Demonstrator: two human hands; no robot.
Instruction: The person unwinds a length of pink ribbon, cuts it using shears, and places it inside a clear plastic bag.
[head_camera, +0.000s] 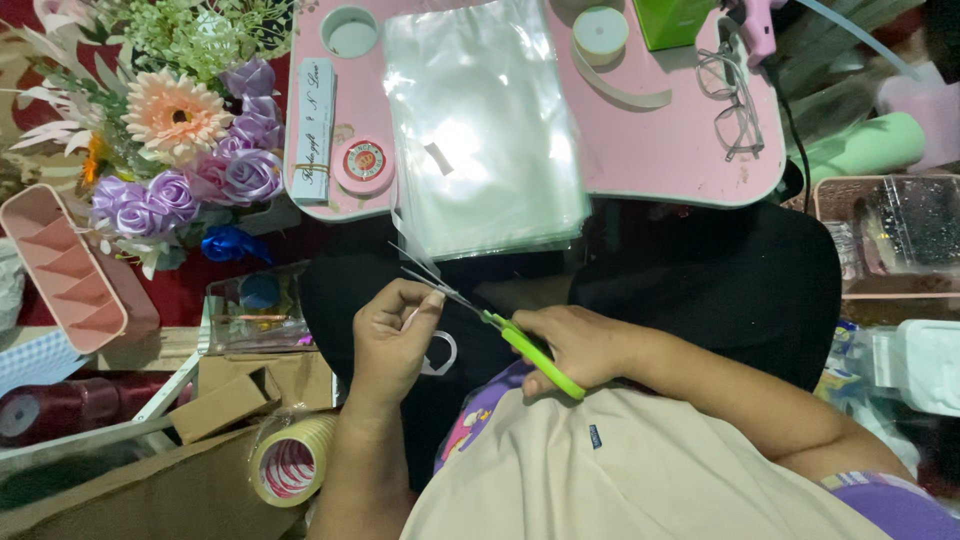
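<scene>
The right hand (575, 345) grips green scissors (500, 330), blades open at a clear strip pinched by the left hand (395, 335), uncut yet.

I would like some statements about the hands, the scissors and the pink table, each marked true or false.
1. The right hand holds scissors with green handles. True.
2. The left hand rests flat on the pink table. False: it is raised below the table, pinching something small and pale at the scissor blades.
3. A stack of clear plastic sheets lies on the pink table. True.
4. A pair of glasses lies at the left end of the table. False: it lies near the right end.
5. The bouquet of artificial flowers is to the left of the table. True.
6. The roll of tape hangs on the scissors. False: it lies low on the left, beside cardboard.
</scene>
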